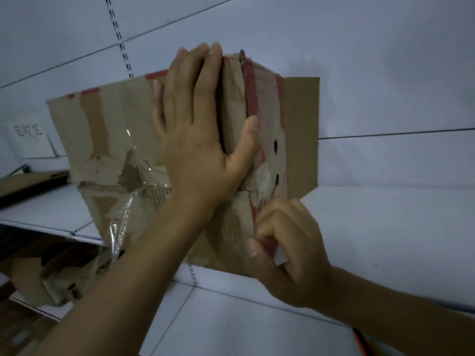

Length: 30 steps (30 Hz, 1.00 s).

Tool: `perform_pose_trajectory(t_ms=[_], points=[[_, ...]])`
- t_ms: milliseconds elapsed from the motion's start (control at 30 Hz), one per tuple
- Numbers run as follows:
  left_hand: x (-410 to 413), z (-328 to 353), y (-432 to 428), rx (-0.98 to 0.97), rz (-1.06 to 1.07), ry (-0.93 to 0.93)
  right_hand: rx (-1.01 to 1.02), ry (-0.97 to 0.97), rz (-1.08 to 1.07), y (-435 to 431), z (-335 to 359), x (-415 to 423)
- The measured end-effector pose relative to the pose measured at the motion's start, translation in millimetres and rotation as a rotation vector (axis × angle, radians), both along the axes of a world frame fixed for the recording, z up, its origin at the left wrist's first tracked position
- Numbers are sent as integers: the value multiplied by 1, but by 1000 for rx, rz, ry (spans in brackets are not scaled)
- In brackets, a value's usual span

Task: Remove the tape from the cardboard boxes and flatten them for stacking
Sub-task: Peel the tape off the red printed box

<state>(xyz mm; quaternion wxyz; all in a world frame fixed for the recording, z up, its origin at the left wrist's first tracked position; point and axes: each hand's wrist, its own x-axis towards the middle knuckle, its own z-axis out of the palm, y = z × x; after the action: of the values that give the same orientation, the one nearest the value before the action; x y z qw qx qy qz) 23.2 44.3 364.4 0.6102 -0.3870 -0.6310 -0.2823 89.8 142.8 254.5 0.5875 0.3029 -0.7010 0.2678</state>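
- Cardboard box point(108, 119) stands on a white shelf point(385, 227), at the middle of the head view and close to the white back wall. Its brown skin is torn in patches and red printed stripes run along its edges.
- One plain flap point(302, 134) sticks out to the right, flat against the wall.
- Left hand point(195, 140) lies flat on the near face of the box. Its fingers point(203, 73) are straight and reach up to the top edge, and its thumb is spread to the right across a dark seam. It presses and grips nothing.
- Right hand point(295, 253) is at the lower right corner of the box. Its fingers point(272, 227) are curled round the red-striped corner edge, with the thumb pressed on the near face so that the edge is pinched. Whether tape is also caught there cannot be told.
- Whitish tape point(262, 179) is stuck, crumpled, on that corner just above the right hand.
- Clear tape point(120, 222) hangs loose from the left part of the box, down past the shelf edge.
- Flattened cardboard point(28, 182) lies on the shelf at the far left, apart from the box.
- Torn cardboard point(61, 276) lies on the level below, under the left forearm.
- Slotted upright point(120, 34) runs up the wall behind the box.
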Motion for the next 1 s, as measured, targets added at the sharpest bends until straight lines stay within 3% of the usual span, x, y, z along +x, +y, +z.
perform_pose_trajectory(t_ms=[100, 267, 367, 500, 600, 633, 667, 733, 767, 867, 1000], points=[[0, 1, 0, -3, 13, -14, -114, -198, -94, -8, -20, 25], [-1, -2, -1, 10, 20, -21, -474, -653, 184, -47, -51, 71], [2, -3, -4, -14, 22, -37, -652, -745, 166, -62, -58, 79], [0, -14, -14, -156, 79, -44, -672, -760, 126, -84, -74, 92], [-6, -46, -28, -235, 119, -40, -862, -937, 103, -81, -72, 88], [-8, -59, -31, -236, 130, -35, -1033, -852, 17, -76, -63, 85], [-10, -71, -34, -230, 138, -28, -1094, -581, -72, -70, -49, 86], [-14, -91, -35, -224, 150, -13, -994, -81, -164, -55, -18, 90], [-15, -100, -36, -222, 151, -11, -945, 10, -139, -43, -7, 89], [-16, -122, -35, -206, 109, -42, -1041, -119, -87, -9, 29, 60], [-13, -146, -34, -215, 89, -112, -788, -584, -190, -1, 41, 15]])
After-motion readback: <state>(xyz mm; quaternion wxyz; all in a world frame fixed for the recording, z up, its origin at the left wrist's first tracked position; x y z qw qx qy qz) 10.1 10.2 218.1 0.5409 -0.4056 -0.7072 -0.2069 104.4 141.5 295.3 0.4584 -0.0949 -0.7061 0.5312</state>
